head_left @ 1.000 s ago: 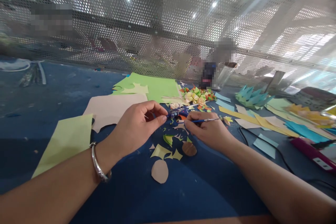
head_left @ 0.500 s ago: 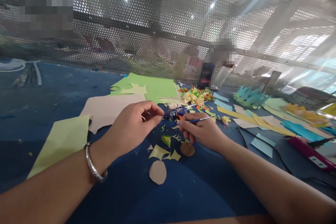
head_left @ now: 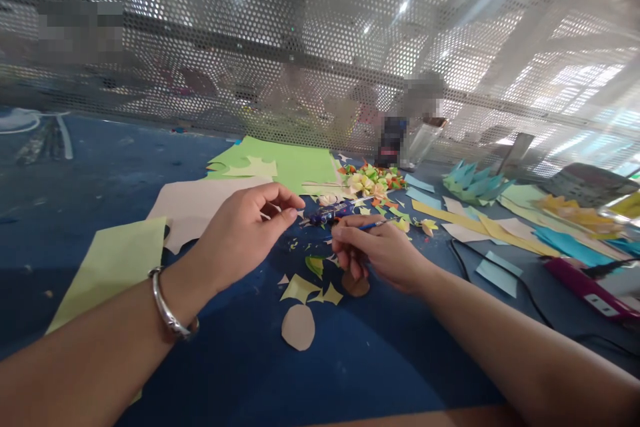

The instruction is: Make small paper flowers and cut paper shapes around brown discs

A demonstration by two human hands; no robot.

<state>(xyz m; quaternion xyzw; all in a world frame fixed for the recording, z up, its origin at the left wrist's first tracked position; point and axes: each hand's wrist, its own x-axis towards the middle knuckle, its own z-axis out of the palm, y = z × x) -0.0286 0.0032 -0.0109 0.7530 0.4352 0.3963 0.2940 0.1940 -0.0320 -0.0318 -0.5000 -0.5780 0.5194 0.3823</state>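
My left hand [head_left: 255, 227] is raised over the table with thumb and forefinger pinched. A tiny pale bit seems to sit at their tips, too small to name. To its right, my right hand [head_left: 373, 243] is closed around a thin blue-handled tool [head_left: 369, 226] lying slantwise across the fingers. Under the right fingers a brown paper oval [head_left: 356, 285] is partly hidden. Nearer to me lies a beige paper disc [head_left: 299, 327], with yellow paper scraps [head_left: 299, 289] and a green curled piece [head_left: 315, 266] just beyond. Between the hands is a dark blue object [head_left: 330, 212], its kind unclear.
Colourful small paper flowers [head_left: 373, 181] are heaped behind the hands. Green sheets [head_left: 285, 163], a pale pink sheet [head_left: 175, 203] and a yellow-green sheet [head_left: 107, 263] lie left. Rightward are paper strips [head_left: 450, 213], a blue paper flower [head_left: 475, 183], a black cord and a magenta power strip [head_left: 590, 287].
My left hand has drawn slightly left and up, away from my right hand. The right hand has shifted slightly left, and the blue tool has turned a little in its fingers.
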